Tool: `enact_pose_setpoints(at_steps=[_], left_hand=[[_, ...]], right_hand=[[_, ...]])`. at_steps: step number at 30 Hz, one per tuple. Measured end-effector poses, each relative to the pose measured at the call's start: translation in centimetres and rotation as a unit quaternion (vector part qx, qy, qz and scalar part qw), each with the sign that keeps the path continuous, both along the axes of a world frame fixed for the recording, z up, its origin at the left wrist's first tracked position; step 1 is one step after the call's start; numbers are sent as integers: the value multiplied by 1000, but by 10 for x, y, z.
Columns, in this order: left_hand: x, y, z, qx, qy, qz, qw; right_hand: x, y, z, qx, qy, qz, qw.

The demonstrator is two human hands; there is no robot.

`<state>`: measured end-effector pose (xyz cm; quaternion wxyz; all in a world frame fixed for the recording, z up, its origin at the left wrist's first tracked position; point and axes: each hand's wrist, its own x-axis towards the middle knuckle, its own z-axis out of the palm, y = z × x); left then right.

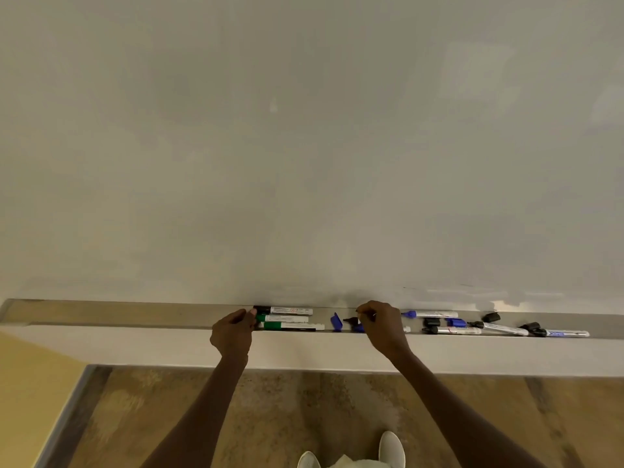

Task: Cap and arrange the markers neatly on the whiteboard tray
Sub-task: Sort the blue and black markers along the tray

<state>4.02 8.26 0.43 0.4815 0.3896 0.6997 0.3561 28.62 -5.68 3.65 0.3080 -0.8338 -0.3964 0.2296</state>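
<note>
Three capped markers lie side by side on the grey whiteboard tray (pixel 135 315): a black-capped one (pixel 283 310) at the back and two green-capped ones (pixel 287 319), (pixel 292 326) in front. My left hand (pixel 233 334) touches their cap ends with its fingertips. My right hand (pixel 383 327) is closed over a marker (pixel 351 320) whose black tip sticks out to the left; its body is mostly hidden. A loose blue cap (pixel 336 321) stands between the hands. Right of my right hand lie several uncapped markers (pixel 430 314), (pixel 454 330), (pixel 504 328), (pixel 564 333).
Loose caps sit among the right-hand markers: black caps (pixel 431 321), (pixel 491 316) and a blue cap (pixel 456 321). The whiteboard (pixel 304 146) rises behind the tray. Below are a wooden floor (pixel 270 417), a yellow wall (pixel 30 376) at left, and my white shoes (pixel 391 449).
</note>
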Motion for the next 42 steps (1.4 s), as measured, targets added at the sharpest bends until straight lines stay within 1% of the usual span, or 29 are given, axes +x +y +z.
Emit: enact_pose_setpoints(at_steps=[2, 5, 8, 11, 14, 17, 19, 22, 24, 29, 31, 34, 36, 39, 42], left_hand=[[4, -7, 6, 24, 18, 4, 1000], [13, -19, 14, 56, 44, 12, 997], [29, -34, 21, 98, 68, -2, 993], [51, -52, 24, 138, 90, -86, 983], [77, -66, 20, 157, 117, -198, 960], [109, -78, 20, 162, 167, -270, 934], [123, -82, 18, 153, 207, -293, 921], [142, -82, 13, 103, 251, -288, 918], [149, -80, 8, 80, 294, -292, 907], [155, -82, 8, 82, 366, -306, 875], [157, -84, 12, 77, 367, -300, 877], [158, -90, 19, 70, 322, -260, 908], [155, -94, 23, 88, 299, -242, 919], [147, -101, 28, 123, 263, -240, 926], [141, -104, 32, 147, 224, -264, 927]], right_hand=[[13, -9, -2, -12, -54, 15, 998], [32, -23, -5, -20, -145, 67, 987], [48, -34, -7, -41, -194, 111, 974], [62, -46, -11, -72, -221, 161, 959], [68, -52, -17, -92, -255, 215, 938], [75, -55, -17, -101, -270, 237, 928], [76, -54, -16, -106, -272, 253, 922], [82, -52, -15, -103, -273, 272, 917], [85, -50, -15, -100, -273, 287, 913], [96, -49, -16, -96, -267, 314, 906], [100, -50, -16, -85, -259, 315, 909], [105, -53, -16, -58, -240, 309, 918], [107, -56, -14, -38, -226, 299, 927], [112, -62, -8, 5, -204, 279, 938], [117, -67, -1, 33, -183, 258, 948]])
